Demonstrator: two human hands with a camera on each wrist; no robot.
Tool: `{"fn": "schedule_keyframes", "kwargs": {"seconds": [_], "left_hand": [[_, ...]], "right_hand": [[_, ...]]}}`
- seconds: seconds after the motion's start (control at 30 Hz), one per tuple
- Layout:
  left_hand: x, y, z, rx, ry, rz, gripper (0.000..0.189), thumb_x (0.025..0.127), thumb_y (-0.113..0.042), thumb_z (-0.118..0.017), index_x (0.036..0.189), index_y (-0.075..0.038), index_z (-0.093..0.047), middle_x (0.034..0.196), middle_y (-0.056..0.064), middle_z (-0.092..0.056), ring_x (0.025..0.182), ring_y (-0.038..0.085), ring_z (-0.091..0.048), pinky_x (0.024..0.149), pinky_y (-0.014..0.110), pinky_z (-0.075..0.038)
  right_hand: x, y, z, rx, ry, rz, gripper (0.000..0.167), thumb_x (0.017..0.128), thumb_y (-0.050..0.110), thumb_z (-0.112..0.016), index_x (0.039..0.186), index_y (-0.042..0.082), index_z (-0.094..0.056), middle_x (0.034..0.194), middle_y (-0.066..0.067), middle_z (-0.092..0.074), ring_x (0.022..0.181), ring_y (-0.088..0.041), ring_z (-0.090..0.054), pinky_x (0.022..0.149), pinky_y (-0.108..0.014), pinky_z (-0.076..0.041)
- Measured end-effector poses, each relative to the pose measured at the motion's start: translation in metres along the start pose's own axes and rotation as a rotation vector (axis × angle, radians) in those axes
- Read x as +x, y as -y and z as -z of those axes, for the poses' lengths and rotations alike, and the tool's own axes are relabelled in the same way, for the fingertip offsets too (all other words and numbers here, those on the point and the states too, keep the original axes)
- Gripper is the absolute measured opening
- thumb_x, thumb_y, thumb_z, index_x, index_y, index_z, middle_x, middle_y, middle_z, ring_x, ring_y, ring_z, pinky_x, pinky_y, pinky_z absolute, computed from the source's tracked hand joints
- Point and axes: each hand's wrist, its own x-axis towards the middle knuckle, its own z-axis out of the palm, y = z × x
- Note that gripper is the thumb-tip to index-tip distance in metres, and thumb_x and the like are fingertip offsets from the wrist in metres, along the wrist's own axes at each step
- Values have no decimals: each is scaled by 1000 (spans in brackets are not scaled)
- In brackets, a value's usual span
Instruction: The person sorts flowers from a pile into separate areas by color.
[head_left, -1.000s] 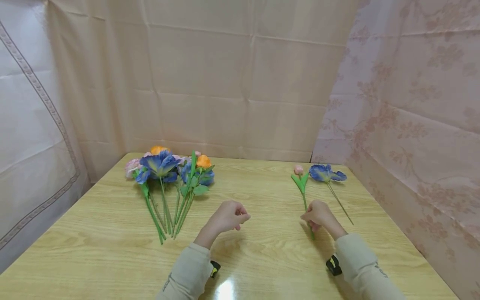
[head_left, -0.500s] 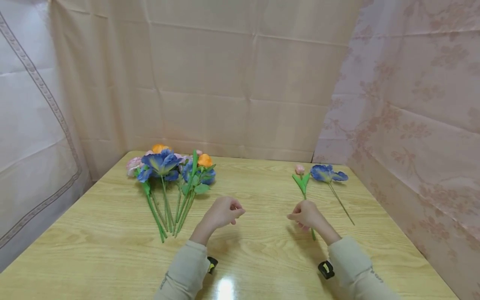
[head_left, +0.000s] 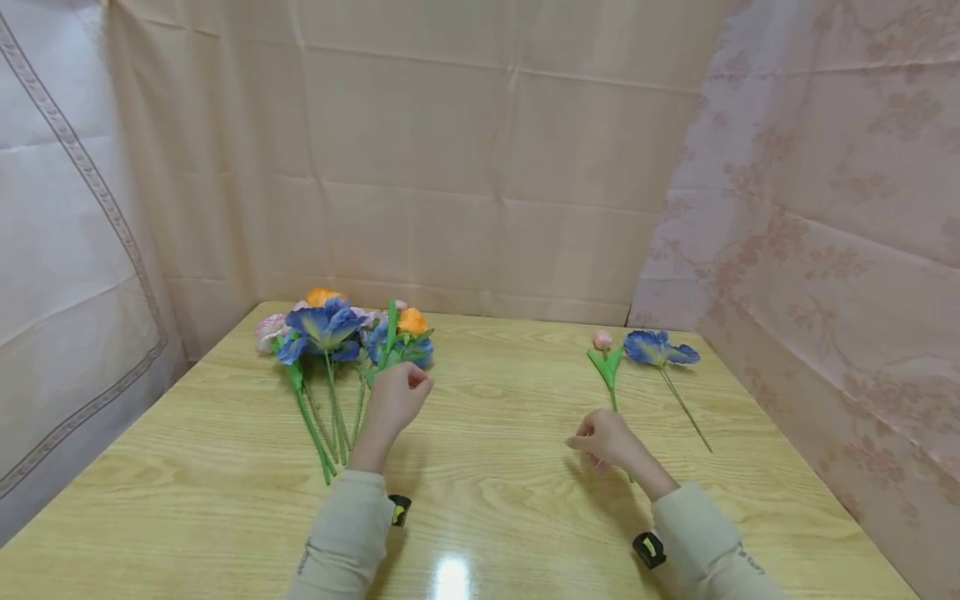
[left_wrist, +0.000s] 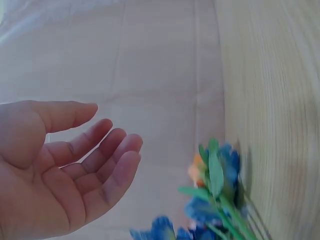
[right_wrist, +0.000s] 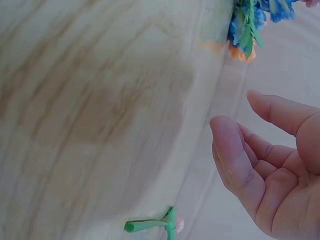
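Note:
My left hand [head_left: 397, 396] hovers at the right side of a bunch of artificial flowers [head_left: 327, 333], hiding part of the right-hand stems. In the left wrist view its fingers [left_wrist: 120, 172] are loosely bent and hold nothing, with the flowers lower right. On the right, my right hand [head_left: 603, 437] is over the lower stem of a pink tulip [head_left: 607, 367], covering part of it. The right wrist view shows a gap between its thumb and fingers [right_wrist: 232, 150], with nothing in it. Just right of the tulip lies a blue flower [head_left: 660, 350] with a thin stem.
The flowers lie on a wood-grain table [head_left: 487, 517]. A beige cloth [head_left: 465, 167] hangs behind it, with a floral cloth [head_left: 840, 250] on the right and a white cloth [head_left: 60, 250] on the left. The bunch includes blue, orange and pink blooms.
My left hand has moved left and away from me, towards the bunch. The right hand has come off the tulip's stem and shifted a little left; the tulip stays on the table.

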Motion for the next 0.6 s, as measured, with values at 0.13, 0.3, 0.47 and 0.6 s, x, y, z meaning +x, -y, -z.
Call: {"fn": "schedule_keyframes", "kwargs": {"seconds": [0.13,0.3,0.47,0.6], "left_hand": [[3,16,13,36,-56,57,12,82,-9,-60,84,3,-63,75,11,-62,69,25,-57,62,38,-46],[4,36,27,84,-115,166,13,82,-7,-58,84,4,-62,79,17,-62,74,32,-58,64,42,-46],[3,52,34,138,-169,248,14,80,-4,-55,84,7,-63,87,23,-62,80,38,-58,67,45,-46],[1,62,37,170,-129,346,16,73,-1,-48,57,-1,-49,58,14,-49,55,26,-47,44,33,-37]], "right_hand": [[-1,0,-1,-2,6,18,18,81,9,-65,67,-1,-59,49,-9,-52,40,-16,-51,40,-31,-47],[-2,-1,-2,10,22,26,19,81,9,-64,66,-1,-58,47,-8,-51,38,-15,-50,39,-31,-47],[-1,-3,-3,16,39,49,18,81,9,-63,67,-1,-58,47,-8,-51,37,-13,-49,39,-29,-46],[-1,-3,-4,16,42,48,18,81,9,-63,67,0,-58,48,-8,-52,38,-13,-49,39,-29,-46]]}}
